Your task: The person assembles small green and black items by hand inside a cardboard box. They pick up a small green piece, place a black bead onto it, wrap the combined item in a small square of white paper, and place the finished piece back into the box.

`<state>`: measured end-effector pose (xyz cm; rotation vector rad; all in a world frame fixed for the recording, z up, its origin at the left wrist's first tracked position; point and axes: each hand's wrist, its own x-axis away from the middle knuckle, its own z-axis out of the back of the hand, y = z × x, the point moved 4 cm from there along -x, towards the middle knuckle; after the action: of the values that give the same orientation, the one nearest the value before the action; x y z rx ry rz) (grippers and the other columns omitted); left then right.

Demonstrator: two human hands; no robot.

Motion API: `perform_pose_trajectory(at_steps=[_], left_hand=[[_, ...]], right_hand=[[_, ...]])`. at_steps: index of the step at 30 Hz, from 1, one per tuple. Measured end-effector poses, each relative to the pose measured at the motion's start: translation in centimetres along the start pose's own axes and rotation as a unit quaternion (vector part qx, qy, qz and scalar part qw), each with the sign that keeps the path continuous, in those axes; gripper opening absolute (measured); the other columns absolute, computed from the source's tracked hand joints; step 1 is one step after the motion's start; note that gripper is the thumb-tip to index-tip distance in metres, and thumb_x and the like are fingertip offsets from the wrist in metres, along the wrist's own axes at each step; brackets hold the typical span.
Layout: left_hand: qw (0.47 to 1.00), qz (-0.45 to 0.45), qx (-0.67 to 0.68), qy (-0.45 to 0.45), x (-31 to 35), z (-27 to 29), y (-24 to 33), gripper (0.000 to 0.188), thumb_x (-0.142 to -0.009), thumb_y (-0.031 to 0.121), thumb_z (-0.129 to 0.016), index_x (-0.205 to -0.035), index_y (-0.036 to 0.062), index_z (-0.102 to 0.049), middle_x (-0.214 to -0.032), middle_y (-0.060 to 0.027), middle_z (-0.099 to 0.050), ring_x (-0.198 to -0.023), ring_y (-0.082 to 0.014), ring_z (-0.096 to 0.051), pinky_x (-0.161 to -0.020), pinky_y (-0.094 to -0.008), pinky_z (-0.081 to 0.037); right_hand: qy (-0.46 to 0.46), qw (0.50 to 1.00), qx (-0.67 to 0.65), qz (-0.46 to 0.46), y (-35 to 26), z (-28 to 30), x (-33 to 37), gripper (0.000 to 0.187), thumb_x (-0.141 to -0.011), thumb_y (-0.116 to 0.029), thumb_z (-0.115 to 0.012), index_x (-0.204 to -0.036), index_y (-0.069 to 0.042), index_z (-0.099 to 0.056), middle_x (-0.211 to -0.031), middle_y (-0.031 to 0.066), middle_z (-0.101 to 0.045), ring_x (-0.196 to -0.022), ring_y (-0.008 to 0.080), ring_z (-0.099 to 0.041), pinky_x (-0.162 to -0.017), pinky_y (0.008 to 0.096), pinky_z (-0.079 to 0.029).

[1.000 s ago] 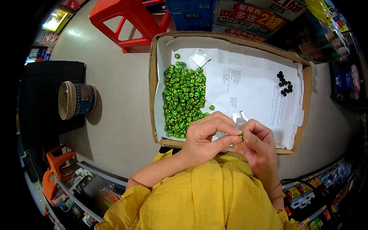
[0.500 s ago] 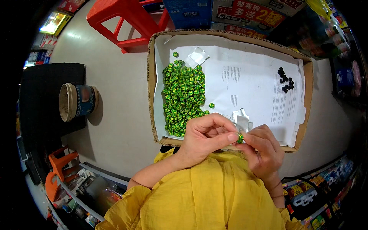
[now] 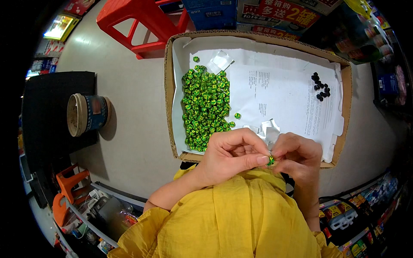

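Observation:
Between the thumb and forefinger of my left hand (image 3: 234,150) is a small green-and-yellow foil-wrapped piece (image 3: 271,160). My right hand (image 3: 300,155) is close beside that piece, its thumb and forefinger apart and slightly blurred, with nothing visible between them. Both hands are over the near edge of a shallow cardboard box (image 3: 258,36) lined with white paper (image 3: 288,77). A heap of the same green wrapped pieces (image 3: 205,103) fills the box's left part. Several small black pieces (image 3: 320,88) lie at the right. Silver foil sheets (image 3: 270,129) lie just beyond my hands.
Another silver foil sheet (image 3: 221,61) lies near the heap's far end. Left of the box stands a bucket (image 3: 88,115) on the grey floor. A red stool (image 3: 142,23) and stacked cartons (image 3: 211,15) stand behind the box. Shelves with goods (image 3: 350,219) are at the lower right.
My right hand's thumb and forefinger have come apart from the green wrapped piece, and that hand has shifted slightly right. My left hand keeps its pinch on the piece.

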<state>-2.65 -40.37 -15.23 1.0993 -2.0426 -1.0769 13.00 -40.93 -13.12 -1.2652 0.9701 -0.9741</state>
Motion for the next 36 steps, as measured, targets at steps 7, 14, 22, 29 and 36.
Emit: perform_pose_trajectory(at_steps=[7, 14, 22, 29, 36], left_hand=[[0.998, 0.039, 0.051, -0.007, -0.1, 0.1, -0.2, 0.01, -0.079, -0.001, -0.064, -0.088, -0.0023, -0.059, -0.083, -0.0052, -0.062, -0.074, -0.0078, -0.059, -0.065, -0.0181, -0.047], [0.999, 0.022, -0.016, -0.042, -0.3, 0.7, 0.5, 0.008, -0.072, -0.005, -0.068, -0.078, -0.0027, -0.063, -0.08, -0.0094, -0.062, -0.072, -0.0143, -0.059, -0.066, -0.0245, -0.047], [0.934, -0.152, -0.319, 0.039, -0.5, 0.3, 2.4, 0.014, -0.071, -0.005, -0.066, -0.084, -0.0016, -0.063, -0.079, -0.0103, -0.065, -0.073, -0.0182, -0.062, -0.062, -0.0253, -0.048], [0.995, -0.048, -0.016, 0.08, 0.1, 0.0, 1.2, 0.013, -0.077, -0.005, -0.064, -0.089, -0.0031, -0.062, -0.091, -0.0098, -0.064, -0.08, -0.0133, -0.062, -0.072, -0.0231, -0.051], [0.998, 0.049, 0.011, 0.029, 0.5, 0.4, 0.1, 0.015, -0.078, -0.005, -0.064, -0.092, -0.0034, -0.062, -0.086, -0.0058, -0.063, -0.078, -0.0077, -0.059, -0.069, -0.0185, -0.048]], right_hand=[[0.044, 0.923, -0.349, -0.156, 2.0, -1.4, 0.5, 0.016, -0.068, 0.007, -0.069, -0.078, 0.003, -0.058, -0.078, 0.0062, -0.06, -0.07, 0.0106, -0.057, -0.064, 0.0215, -0.045], [-0.053, 0.907, -0.345, -0.236, 2.1, -1.3, 0.4, 0.016, -0.071, 0.004, -0.069, -0.08, 0.002, -0.057, -0.077, 0.0032, -0.059, -0.069, 0.0073, -0.054, -0.061, 0.0196, -0.043], [0.091, 0.971, 0.179, 0.133, -0.7, -1.3, 0.5, 0.026, -0.065, 0.007, -0.069, -0.088, -0.001, -0.06, -0.077, 0.0104, -0.061, -0.063, 0.0194, -0.057, -0.055, 0.0238, -0.044], [0.064, 0.931, 0.26, 0.249, -1.7, -0.9, 1.6, 0.032, -0.063, 0.005, -0.07, -0.092, -0.003, -0.06, -0.084, 0.007, -0.061, -0.067, 0.0194, -0.058, -0.063, 0.0326, -0.047], [0.015, 0.9, 0.327, 0.288, -1.8, -1.2, 1.8, 0.03, -0.065, -0.002, -0.067, -0.095, -0.005, -0.06, -0.09, 0.008, -0.06, -0.071, 0.0188, -0.059, -0.067, 0.0349, -0.047]])
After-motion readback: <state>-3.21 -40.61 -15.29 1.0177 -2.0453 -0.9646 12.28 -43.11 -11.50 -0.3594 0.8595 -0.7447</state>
